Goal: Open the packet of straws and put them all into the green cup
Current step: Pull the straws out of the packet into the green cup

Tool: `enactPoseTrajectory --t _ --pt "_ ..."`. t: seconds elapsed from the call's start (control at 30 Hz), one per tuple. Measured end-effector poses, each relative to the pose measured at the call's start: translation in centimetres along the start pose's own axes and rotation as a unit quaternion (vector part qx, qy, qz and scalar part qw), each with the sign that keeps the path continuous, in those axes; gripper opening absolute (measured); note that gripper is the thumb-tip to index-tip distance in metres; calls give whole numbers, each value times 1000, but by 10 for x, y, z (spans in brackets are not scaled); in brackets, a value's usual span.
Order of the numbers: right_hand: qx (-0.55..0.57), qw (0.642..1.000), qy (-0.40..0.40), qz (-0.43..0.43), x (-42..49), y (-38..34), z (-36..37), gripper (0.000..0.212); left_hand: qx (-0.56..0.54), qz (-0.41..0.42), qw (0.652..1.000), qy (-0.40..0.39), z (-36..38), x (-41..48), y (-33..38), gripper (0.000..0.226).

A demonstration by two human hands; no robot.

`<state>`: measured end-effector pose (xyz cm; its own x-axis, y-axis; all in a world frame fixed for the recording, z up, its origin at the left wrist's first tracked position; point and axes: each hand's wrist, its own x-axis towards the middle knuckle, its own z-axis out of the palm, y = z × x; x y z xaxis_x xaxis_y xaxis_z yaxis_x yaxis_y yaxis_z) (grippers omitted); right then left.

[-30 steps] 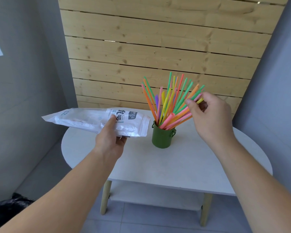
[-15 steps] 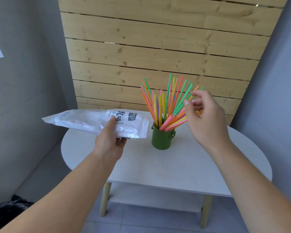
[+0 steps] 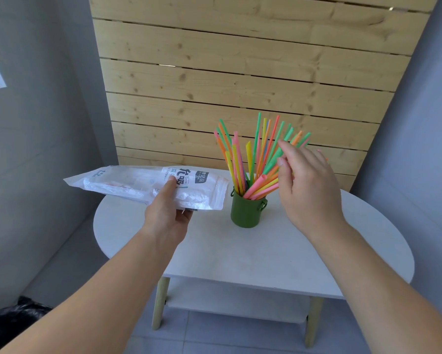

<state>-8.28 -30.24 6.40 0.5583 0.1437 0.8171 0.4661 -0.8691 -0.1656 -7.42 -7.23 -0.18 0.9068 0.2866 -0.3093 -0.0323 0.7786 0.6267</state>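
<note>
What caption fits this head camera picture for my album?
Colourful straws stand in the green cup; left hand holds the packet, right hand open nearby.

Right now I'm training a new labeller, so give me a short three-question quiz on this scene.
1. True or false: the left hand holds the packet.
2. Where do the straws stand? A: in the cup. B: flat on the table. C: on the floor.
3. Fill in: the open hand beside the straws is the ____ hand.
Key: 1 true; 2 A; 3 right hand.
</note>
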Motion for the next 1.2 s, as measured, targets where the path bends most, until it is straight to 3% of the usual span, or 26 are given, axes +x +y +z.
enactPoseTrajectory --t 0.23,0.4,0.47,0.53,0.6,0.67,0.77,0.87,1.07,1.2 --pt "55 998 27 34 -1 -1 -7 51 -2 3 1000 -9 1 0 1 28" --pt "105 989 99 17 -2 -31 -24 30 9 17 999 -33 1 -1 7 35" --pt "171 983 51 49 -10 -54 -27 40 16 23 999 -43 1 -3 10 35" --pt "213 965 -64 140 -21 -75 -20 53 21 32 998 -48 -1 -4 12 37" --pt "212 924 -203 246 -31 -85 -4 56 29 45 997 -55 -4 -6 16 42" --pt "276 846 -278 362 -37 -90 12 51 42 59 995 -63 -7 -7 19 47" --pt "452 692 -272 494 -36 -100 28 44 69 80 991 -78 -13 -13 27 49" --pt "560 590 -216 541 -31 -109 39 32 110 91 983 -115 -15 -21 33 45" --pt "646 458 -186 581 -31 -120 65 38 185 128 961 -161 -14 -30 44 40" --pt "642 442 -182 599 -40 -123 75 40 207 144 950 -183 -14 -29 50 33"
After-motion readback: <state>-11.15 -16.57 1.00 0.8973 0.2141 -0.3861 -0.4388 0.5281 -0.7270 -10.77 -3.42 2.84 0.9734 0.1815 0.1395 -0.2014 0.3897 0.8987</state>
